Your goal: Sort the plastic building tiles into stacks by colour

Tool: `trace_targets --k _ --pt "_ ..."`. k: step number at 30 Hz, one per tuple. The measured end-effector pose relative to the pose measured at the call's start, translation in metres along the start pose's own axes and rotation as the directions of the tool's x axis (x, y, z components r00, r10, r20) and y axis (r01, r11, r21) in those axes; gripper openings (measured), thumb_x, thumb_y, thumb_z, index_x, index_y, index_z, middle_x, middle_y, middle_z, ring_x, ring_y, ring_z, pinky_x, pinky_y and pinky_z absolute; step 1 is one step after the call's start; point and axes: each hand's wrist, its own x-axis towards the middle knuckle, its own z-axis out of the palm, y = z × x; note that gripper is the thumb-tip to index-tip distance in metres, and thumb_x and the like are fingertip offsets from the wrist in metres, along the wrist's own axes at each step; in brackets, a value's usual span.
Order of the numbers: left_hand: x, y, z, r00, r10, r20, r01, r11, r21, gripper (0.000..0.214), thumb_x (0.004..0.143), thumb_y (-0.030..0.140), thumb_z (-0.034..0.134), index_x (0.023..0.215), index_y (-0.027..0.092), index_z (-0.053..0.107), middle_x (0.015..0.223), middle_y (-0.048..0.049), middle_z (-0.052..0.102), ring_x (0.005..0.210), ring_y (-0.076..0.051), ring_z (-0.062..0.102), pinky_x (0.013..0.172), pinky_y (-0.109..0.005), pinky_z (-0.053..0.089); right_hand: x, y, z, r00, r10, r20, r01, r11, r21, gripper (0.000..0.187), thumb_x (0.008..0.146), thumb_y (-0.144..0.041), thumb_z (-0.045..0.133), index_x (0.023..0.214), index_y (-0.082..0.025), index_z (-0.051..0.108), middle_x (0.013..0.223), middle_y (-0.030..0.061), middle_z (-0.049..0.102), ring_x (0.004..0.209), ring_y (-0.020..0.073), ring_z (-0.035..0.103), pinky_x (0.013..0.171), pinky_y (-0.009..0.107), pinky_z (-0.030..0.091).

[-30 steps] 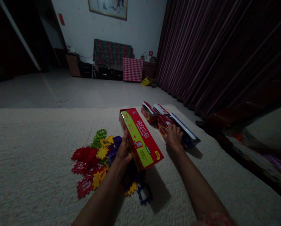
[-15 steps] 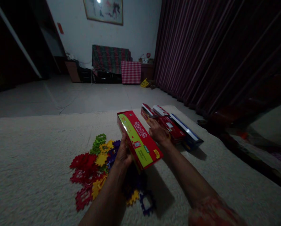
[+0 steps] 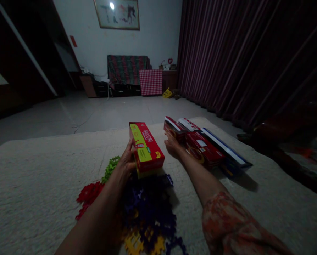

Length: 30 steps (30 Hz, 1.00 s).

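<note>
My left hand (image 3: 126, 163) grips the left side of a long red box with a green and yellow panel (image 3: 145, 148), held up above the pale rug (image 3: 41, 177). Below it lies a heap of plastic puzzle pieces (image 3: 145, 209) in red, green, purple and yellow. My right hand (image 3: 171, 147) is to the right of that box, fingers curled, close to a row of red boxes (image 3: 201, 145) lying on the rug; whether it touches either box I cannot tell. A blue and white box (image 3: 227, 156) lies on the far right of the row.
Dark striped curtains (image 3: 240, 63) hang along the right. A bare floor (image 3: 94, 113) runs back to a low cabinet with a checked red cloth (image 3: 150, 82) against the far wall. Dark clutter (image 3: 294, 148) lies beyond the rug's right edge.
The red box has swung end-on toward me and lifted further over the puzzle pieces. My right hand left the row of boxes and came toward the held box.
</note>
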Motion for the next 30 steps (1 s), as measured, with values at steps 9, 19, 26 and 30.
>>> trace_targets --k 9,19,26,30 --pt "0.013 0.011 -0.017 0.999 -0.011 -0.045 0.016 0.992 0.124 0.063 0.091 0.061 0.053 0.125 0.009 0.063 0.096 -0.0162 0.077 0.091 -0.032 0.075 0.092 -0.052 0.057 0.009 0.003 -0.01 0.953 0.293 -0.072 -0.276 0.943 0.187 0.065 0.073 -0.022 0.059 0.137 -0.015 0.049 0.146 0.0187 0.047 0.142 0.0316 0.038 0.12 0.053 0.026" --pt "-0.017 -0.029 -0.004 0.975 0.198 0.104 -0.209 0.972 0.109 0.055 0.089 0.052 0.063 0.124 0.011 0.064 0.1 -0.0137 0.078 0.091 -0.029 0.075 0.094 -0.047 0.058 -0.089 -0.15 -0.067 0.991 -0.002 0.133 -0.066 0.857 0.511 0.064 0.083 -0.047 0.063 0.139 -0.02 0.047 0.142 0.0159 0.054 0.122 0.0269 0.06 0.098 0.046 0.053" --pt "-0.062 -0.058 -0.003 0.915 0.374 0.154 -0.386 0.92 0.059 0.06 0.077 0.053 0.076 0.12 0.014 0.062 0.105 -0.0124 0.076 0.098 -0.028 0.073 0.094 -0.042 0.058 -0.147 -0.205 -0.083 0.987 -0.124 0.098 0.098 0.966 0.238 0.066 0.078 -0.042 0.068 0.136 -0.015 0.052 0.153 0.0174 0.04 0.147 0.0291 0.032 0.122 0.045 0.028" --pt "-0.091 -0.074 -0.008 0.827 0.547 0.132 -0.558 0.827 0.068 0.068 0.074 0.051 0.08 0.128 0.021 0.053 0.115 -0.0089 0.073 0.104 -0.025 0.071 0.094 -0.039 0.057 -0.174 -0.221 -0.085 0.97 -0.099 0.221 0.071 0.989 0.134 0.085 0.072 -0.036 0.072 0.148 -0.014 0.039 0.162 0.0197 0.023 0.153 0.0322 0.018 0.123 0.049 0.023"
